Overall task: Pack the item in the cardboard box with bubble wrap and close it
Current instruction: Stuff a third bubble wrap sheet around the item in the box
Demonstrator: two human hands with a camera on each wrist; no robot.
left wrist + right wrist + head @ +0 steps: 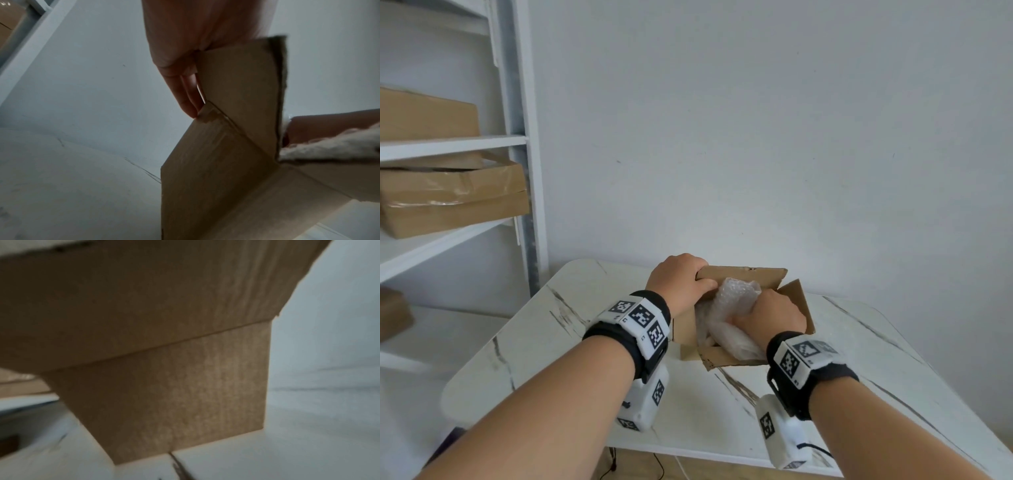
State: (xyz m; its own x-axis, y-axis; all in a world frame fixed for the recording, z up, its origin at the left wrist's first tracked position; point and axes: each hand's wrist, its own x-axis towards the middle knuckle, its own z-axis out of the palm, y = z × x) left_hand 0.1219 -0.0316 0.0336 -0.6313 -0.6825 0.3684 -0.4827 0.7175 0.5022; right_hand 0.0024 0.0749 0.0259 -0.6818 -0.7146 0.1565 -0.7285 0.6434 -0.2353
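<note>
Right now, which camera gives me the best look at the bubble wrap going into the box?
The head view: the bubble wrap shows inside the open cardboard box, with the right hand pressing on it. The left wrist view catches only a white strip of it past a flap. The right wrist view shows only the box's outside.

So the cardboard box (753, 274) sits on the table (859, 370) near its far edge, roughly mid-width. Bubble wrap (732, 301) is stuffed inside it. Shelves (448, 147) with more boxes (452, 195) stand off the table's left side.
</note>
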